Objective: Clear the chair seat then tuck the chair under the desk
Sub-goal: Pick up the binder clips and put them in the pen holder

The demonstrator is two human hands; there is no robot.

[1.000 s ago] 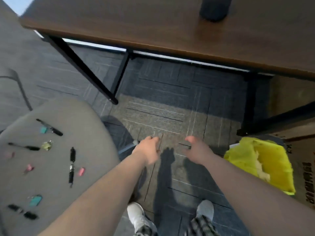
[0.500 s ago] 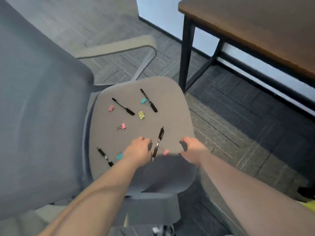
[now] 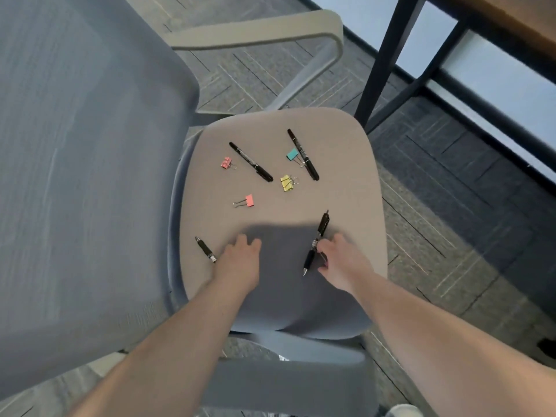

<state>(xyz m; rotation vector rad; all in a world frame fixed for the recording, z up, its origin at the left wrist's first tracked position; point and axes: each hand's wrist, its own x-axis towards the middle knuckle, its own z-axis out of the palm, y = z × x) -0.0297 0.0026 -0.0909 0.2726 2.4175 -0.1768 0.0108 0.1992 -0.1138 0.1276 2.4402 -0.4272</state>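
seat [image 3: 340,164]: matt cloth | desk [image 3: 511,28]: wood | pens [image 3: 251,161]: glossy plastic

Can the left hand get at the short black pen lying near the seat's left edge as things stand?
Probably yes. The left hand rests open on the grey chair seat right beside the short black pen, with nothing lying between them.
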